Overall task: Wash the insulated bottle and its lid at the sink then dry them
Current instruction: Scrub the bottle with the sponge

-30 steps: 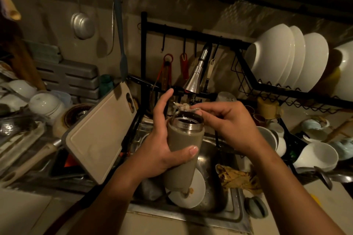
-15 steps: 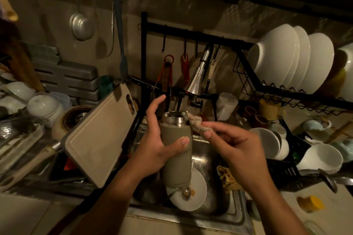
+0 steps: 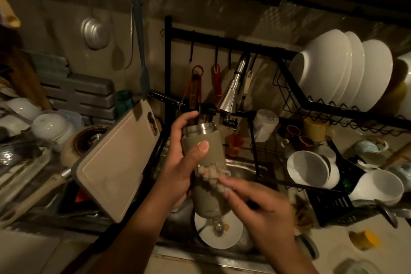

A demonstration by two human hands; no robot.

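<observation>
The insulated bottle [image 3: 206, 153] is grey-green with a bare steel neck and no lid on it. It stands nearly upright over the sink [image 3: 242, 171], just under the faucet head [image 3: 229, 100]. My left hand [image 3: 178, 162] is wrapped around its upper half, thumb across the front. My right hand [image 3: 262, 204] presses a pale scrubbing cloth [image 3: 211, 177] against the middle of the bottle's side. A round dark lid-like object [image 3: 308, 247] lies on the counter at the sink's right edge; I cannot tell whether it is the bottle's lid.
A white plate [image 3: 231, 236] with a spoon lies in the sink below the bottle. A cutting board [image 3: 115, 162] leans at the left. A black dish rack [image 3: 311, 104] with white bowls and cups [image 3: 309, 169] stands right. A yellow item [image 3: 364, 240] sits on the counter.
My right hand has pulled the cloth away from the bottle's mouth and moved it down to the middle of the side. The bottle has shifted slightly left and more upright.
</observation>
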